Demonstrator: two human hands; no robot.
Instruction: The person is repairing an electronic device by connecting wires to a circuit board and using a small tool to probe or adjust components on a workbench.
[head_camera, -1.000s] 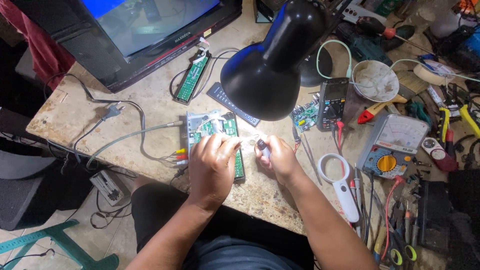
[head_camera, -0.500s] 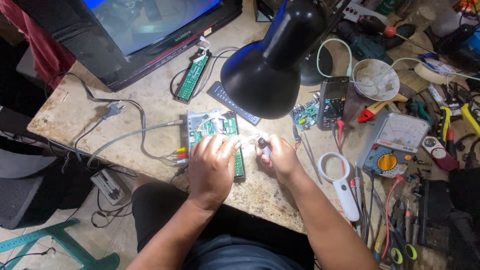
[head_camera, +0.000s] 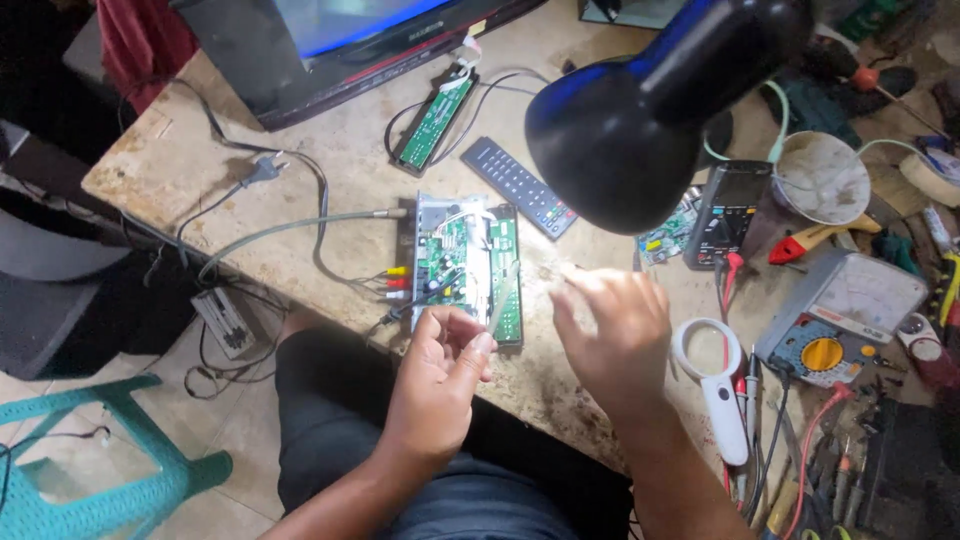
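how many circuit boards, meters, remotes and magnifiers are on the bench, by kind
circuit boards: 3, one in the opened box by the left hand, a narrow board near the screen, a small board under the lamp
meters: 2, digital meter, analogue meter
remote: 1
magnifier: 1
total: 7

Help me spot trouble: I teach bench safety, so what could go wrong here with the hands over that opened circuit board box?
1. The opened box with green circuit boards has cables plugged in; if live, the left hand beside it might get a shock.
2. The black desk lamp shade hangs close above the right hand; lifting could bump it.
3. The white magnifying glass lies near the table edge and could be knocked off.
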